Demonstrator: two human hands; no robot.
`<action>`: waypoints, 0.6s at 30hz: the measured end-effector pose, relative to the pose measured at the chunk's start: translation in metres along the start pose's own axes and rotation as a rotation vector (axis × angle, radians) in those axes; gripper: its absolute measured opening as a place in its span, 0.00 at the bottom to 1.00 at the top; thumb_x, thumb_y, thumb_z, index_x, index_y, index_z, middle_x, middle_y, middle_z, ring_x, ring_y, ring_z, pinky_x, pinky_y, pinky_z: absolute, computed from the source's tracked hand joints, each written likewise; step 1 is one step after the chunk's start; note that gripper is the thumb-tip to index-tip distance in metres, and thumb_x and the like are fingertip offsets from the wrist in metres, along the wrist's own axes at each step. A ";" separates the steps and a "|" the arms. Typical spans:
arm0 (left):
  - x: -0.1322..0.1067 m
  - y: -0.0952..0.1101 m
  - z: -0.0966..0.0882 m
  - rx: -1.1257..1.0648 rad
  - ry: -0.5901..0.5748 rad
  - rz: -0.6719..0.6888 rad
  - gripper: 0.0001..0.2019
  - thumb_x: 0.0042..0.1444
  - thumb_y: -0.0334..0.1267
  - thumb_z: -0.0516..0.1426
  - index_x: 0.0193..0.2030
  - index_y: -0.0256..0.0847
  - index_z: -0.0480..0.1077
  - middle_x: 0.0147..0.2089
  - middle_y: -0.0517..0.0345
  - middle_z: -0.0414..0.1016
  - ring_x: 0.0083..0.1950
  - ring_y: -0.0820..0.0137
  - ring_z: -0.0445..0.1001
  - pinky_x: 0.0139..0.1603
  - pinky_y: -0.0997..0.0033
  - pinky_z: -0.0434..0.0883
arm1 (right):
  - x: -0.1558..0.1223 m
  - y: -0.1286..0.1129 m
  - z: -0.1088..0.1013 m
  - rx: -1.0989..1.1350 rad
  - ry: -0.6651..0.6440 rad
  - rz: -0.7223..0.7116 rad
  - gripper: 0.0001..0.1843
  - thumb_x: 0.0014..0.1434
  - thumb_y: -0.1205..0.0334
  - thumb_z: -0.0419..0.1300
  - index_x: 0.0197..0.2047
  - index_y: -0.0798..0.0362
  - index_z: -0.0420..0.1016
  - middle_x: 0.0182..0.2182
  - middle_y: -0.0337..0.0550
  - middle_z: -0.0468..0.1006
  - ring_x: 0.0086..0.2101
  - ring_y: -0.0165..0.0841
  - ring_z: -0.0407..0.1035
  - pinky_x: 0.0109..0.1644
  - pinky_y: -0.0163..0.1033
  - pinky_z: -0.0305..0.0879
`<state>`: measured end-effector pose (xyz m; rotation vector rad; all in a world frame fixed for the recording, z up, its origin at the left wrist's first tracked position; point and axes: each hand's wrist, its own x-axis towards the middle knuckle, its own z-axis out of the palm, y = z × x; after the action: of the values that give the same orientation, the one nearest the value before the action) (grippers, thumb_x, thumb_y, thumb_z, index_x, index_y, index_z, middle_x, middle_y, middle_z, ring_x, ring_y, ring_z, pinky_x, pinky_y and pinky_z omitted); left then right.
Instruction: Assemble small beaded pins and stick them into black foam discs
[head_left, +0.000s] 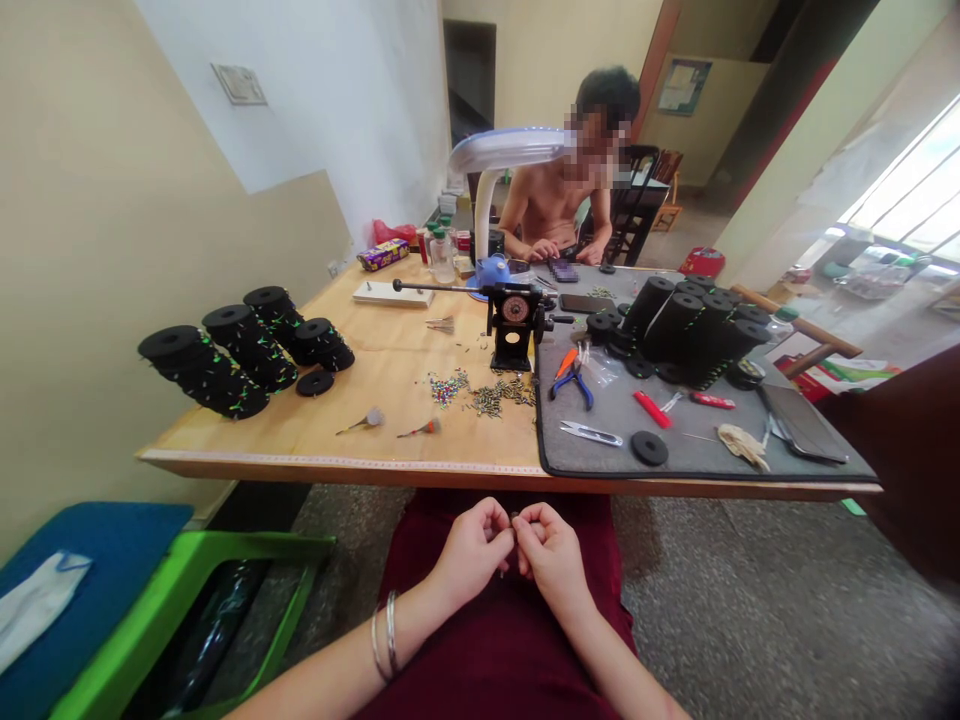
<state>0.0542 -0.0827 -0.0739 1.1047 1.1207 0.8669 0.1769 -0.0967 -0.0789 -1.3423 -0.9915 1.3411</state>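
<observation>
Above my lap, just in front of the table edge, my left hand [474, 548] and my right hand [553, 556] meet with their fingertips pinched together. Something small and dark seems to sit between them, too tiny to name. Loose small metal pieces [489, 398] and a heap of coloured beads [448, 387] lie on the wooden table [285, 435] beyond. Behind them stands a black hand-crank device with a round dial [516, 312]. Two small tufted bundles [370, 418] rest near the front edge.
Stacks of black foam discs [240, 345] stand left, and more black stacks [679, 320] right. On the grey mat [555, 450] lie blue-handled pliers [576, 388], thread snips [591, 433] and a foam disc [649, 448]. A lamp [487, 205] and another person [555, 215] are opposite.
</observation>
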 end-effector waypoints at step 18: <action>0.004 0.006 -0.005 -0.426 -0.061 -0.239 0.14 0.43 0.40 0.65 0.28 0.36 0.65 0.27 0.61 0.68 0.30 0.75 0.70 0.29 0.76 0.67 | -0.004 0.003 -0.006 0.140 0.010 0.099 0.19 0.51 0.46 0.61 0.26 0.53 0.64 0.08 0.27 0.60 0.11 0.20 0.47 0.15 0.28 0.42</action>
<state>0.0504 -0.0761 -0.0697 0.6280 0.9382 0.8276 0.1821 -0.1013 -0.0812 -1.3049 -0.8176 1.4491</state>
